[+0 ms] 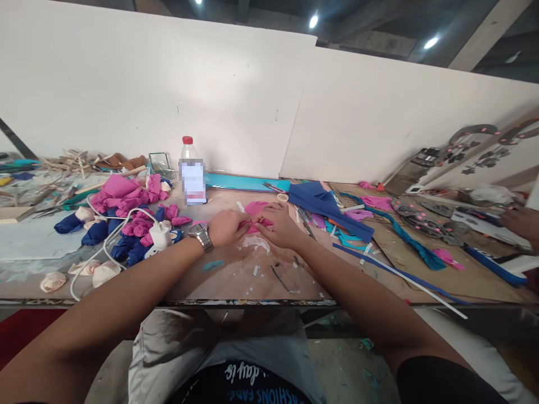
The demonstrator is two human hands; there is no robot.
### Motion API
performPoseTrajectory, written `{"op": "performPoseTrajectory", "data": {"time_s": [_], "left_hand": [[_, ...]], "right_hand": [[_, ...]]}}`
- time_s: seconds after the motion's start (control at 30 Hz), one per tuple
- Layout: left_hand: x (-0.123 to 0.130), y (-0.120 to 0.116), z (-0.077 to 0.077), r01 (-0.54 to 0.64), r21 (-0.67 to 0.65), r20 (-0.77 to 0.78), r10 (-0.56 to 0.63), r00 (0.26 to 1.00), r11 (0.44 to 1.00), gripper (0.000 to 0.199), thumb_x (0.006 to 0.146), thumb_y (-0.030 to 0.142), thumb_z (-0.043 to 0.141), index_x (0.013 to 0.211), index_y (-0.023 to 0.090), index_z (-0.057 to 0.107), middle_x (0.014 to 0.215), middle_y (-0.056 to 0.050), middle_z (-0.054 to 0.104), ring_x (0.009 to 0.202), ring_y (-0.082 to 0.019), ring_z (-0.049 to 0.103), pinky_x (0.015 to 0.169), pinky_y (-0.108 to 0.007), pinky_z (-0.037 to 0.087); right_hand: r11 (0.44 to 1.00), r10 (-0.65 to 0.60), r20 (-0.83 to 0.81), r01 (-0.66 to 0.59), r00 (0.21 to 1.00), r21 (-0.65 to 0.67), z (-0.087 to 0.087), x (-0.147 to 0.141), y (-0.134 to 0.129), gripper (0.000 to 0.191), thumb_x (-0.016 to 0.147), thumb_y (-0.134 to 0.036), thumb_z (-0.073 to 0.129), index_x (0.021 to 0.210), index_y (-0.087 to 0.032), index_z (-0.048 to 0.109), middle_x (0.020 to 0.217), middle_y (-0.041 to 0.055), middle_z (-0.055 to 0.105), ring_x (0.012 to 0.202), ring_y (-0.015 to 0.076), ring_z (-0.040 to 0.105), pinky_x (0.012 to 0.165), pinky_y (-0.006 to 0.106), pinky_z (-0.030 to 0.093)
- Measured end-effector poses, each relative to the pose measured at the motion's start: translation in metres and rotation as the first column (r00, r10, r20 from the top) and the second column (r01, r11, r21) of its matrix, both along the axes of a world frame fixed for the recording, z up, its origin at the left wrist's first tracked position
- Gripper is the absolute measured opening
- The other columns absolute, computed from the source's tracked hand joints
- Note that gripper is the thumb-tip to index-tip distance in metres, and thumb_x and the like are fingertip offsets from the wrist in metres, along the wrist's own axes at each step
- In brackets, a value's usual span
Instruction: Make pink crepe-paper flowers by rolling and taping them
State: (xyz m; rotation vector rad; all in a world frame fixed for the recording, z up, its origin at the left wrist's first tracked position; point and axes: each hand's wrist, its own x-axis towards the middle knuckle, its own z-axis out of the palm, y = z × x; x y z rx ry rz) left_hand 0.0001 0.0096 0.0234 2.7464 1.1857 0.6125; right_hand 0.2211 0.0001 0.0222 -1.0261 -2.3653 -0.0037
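Both hands meet over a bright pink piece [257,209] at the middle of the worktable [236,275]. My left hand [228,227], below a metal wristwatch [202,235], pinches the pink piece's left edge between thumb and fingers. From the right, my right hand [278,225] grips the same piece with its fingers curled over it. The fingertips are close together, and part of the pink material is hidden beneath them. Just behind my right hand lies a small cream ring-shaped roll [282,197].
Crumpled pink pieces [122,193] and blue bundles [95,233] lie left with a white cable [105,247]. A bottle [189,148] stands behind a phone [193,182]. Blue fabric [324,205] and strips lie right. Another person's hand [522,224] is at the far right.
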Motion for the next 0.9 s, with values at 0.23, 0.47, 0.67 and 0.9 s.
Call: {"op": "performPoseTrajectory", "data": {"time_s": [0.23,0.47,0.67,0.9], "left_hand": [[-0.0007,0.0023,-0.0012,0.015,0.009,0.010,-0.015,1.000,1.000,0.030,0.098,0.035,0.048,0.088,0.021,0.072,0.079,-0.007,0.073,0.071,-0.021,0.063,0.064,-0.031,0.034],[-0.0004,0.0015,-0.0023,0.014,0.001,0.055,-0.014,0.998,1.000,0.027,0.096,0.035,0.052,0.096,0.022,0.075,0.080,-0.006,0.074,0.072,-0.021,0.064,0.065,-0.031,0.036],[-0.0001,0.0003,-0.0014,0.029,-0.017,0.073,-0.028,0.997,0.999,0.027,0.097,0.037,0.052,0.092,0.022,0.074,0.077,-0.005,0.072,0.069,-0.019,0.061,0.063,-0.030,0.034],[-0.0016,-0.0023,0.0070,0.027,-0.101,0.150,-0.012,0.989,0.994,0.029,0.095,0.032,0.049,0.082,0.019,0.071,0.073,-0.003,0.069,0.066,-0.017,0.055,0.064,-0.030,0.034]], "right_hand": [[1.000,-0.007,-0.025,0.008,1.000,0.012,-0.0012,-0.0001,0.0008,0.014,0.093,-0.030,0.063,0.082,-0.022,0.066,0.088,0.0025,0.075,0.105,0.0258,0.059,0.098,0.044,0.027],[1.000,0.024,-0.025,-0.024,0.999,0.010,-0.0016,-0.0003,0.0015,0.019,0.096,-0.033,0.060,0.082,-0.022,0.066,0.086,0.0041,0.073,0.103,0.0253,0.059,0.097,0.044,0.029],[1.000,0.005,-0.017,-0.005,1.000,0.015,0.0009,-0.0013,-0.0002,0.013,0.091,-0.026,0.059,0.079,-0.022,0.060,0.084,0.0031,0.071,0.100,0.0247,0.059,0.097,0.043,0.029],[0.996,-0.049,-0.025,0.051,0.998,0.067,-0.0007,0.0019,0.0039,0.012,0.090,-0.027,0.057,0.079,-0.021,0.059,0.084,0.0042,0.069,0.099,0.0249,0.059,0.097,0.044,0.030]]}}
